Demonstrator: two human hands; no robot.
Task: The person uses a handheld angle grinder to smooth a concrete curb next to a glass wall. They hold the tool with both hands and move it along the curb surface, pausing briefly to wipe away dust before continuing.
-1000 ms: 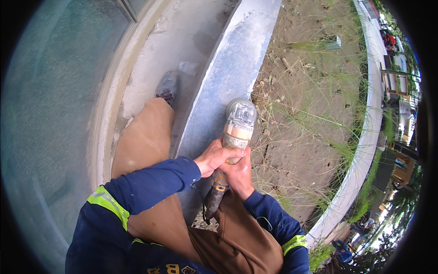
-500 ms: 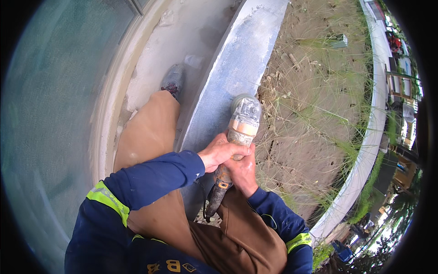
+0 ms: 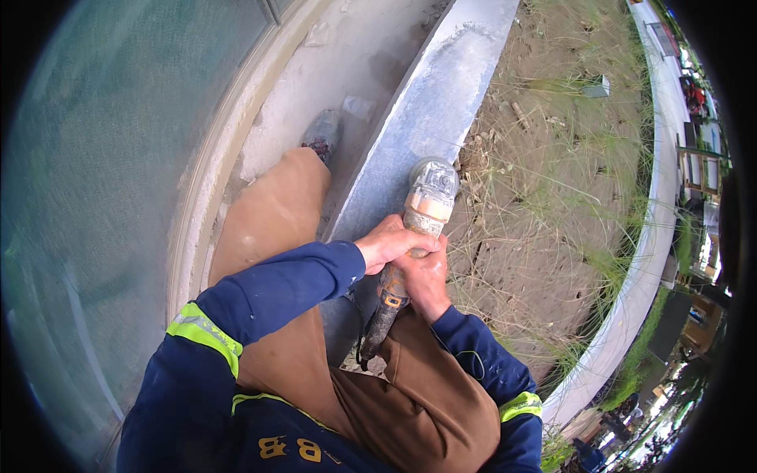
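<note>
Head view: left hand [image 3: 388,240] and right hand [image 3: 427,276] clamp the grinder [image 3: 431,195] mid-frame, work seemingly partway, ledge [image 3: 438,94] patchy upper-centre.

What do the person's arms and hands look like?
The left sleeve and right sleeve are long and dark blue, reaching the wrists. Each has a bright yellow-green band around it, the left band and the right band, with a greyish stripe. Pale specks dot the right sleeve. The left hand and right hand are bare, without gloves.
</note>
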